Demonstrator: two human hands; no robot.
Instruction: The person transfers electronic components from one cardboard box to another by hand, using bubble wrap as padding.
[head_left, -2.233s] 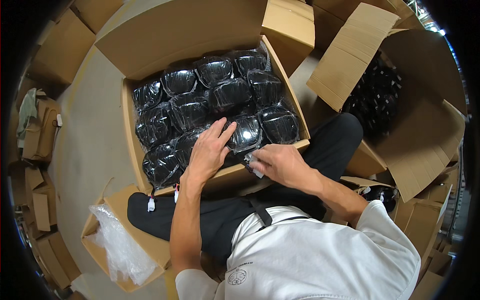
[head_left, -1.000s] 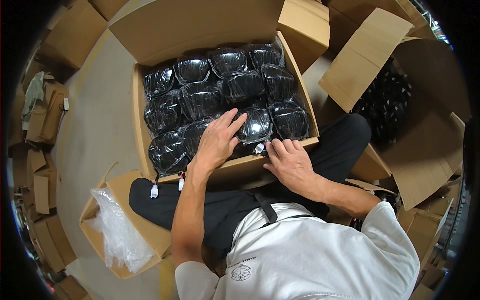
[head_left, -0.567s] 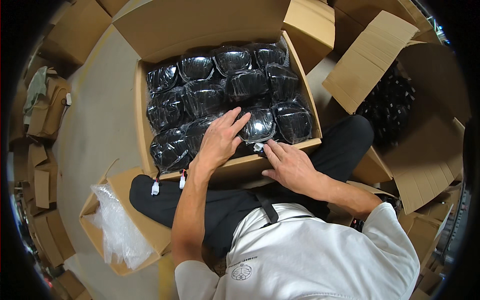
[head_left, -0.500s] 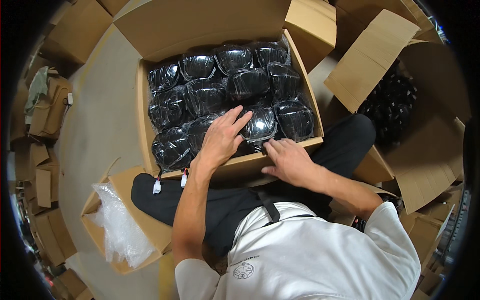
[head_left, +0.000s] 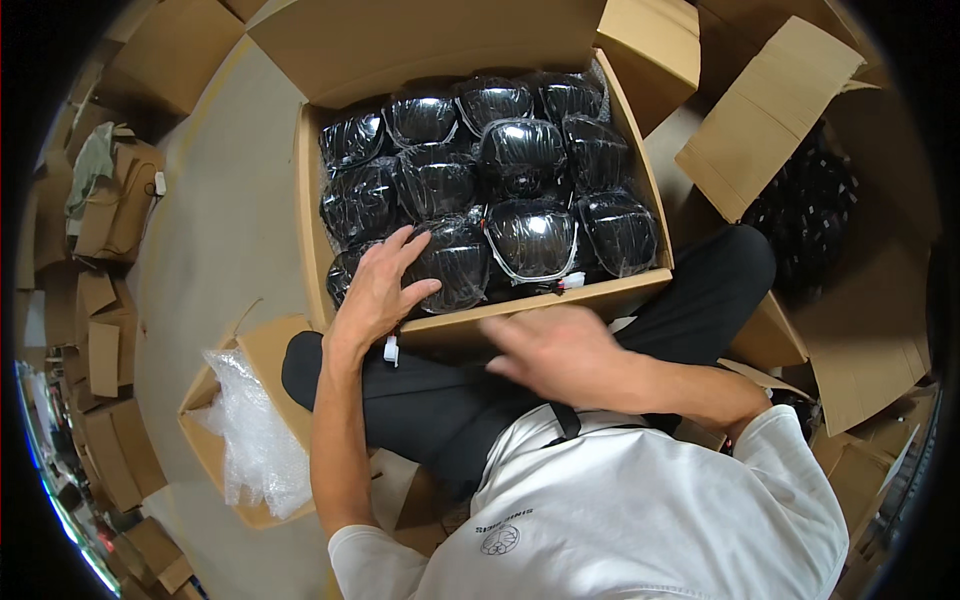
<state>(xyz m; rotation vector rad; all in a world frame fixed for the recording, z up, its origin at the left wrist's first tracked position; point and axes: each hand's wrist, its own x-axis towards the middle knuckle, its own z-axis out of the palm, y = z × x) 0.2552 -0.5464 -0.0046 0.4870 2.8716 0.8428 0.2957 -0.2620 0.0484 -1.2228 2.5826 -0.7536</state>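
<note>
Several black, rounded, glossy parts in clear plastic wrap fill an open cardboard box (head_left: 312, 215) in front of me. My left hand (head_left: 378, 285) lies at the front left of the box with its fingers apart, touching a wrapped black part (head_left: 452, 265); it partly covers another at the corner. A white connector (head_left: 391, 350) hangs on a wire over the box's front edge below that hand. Another white connector (head_left: 572, 281) rests by the front wall, beside a wrapped part with a pale rim (head_left: 532, 238). My right hand (head_left: 560, 355), smeared by motion, is outside the box above my lap.
To the left on the floor, a smaller carton (head_left: 285, 350) holds bubble wrap (head_left: 258, 440). An open carton (head_left: 880, 270) on the right contains a heap of black pieces (head_left: 805, 215). More cardboard boxes (head_left: 115, 450) line the left side.
My left hand has moved left across the wrapped parts. My right hand has left the box's front edge and come back toward my lap. A white connector now shows at the front wall.
</note>
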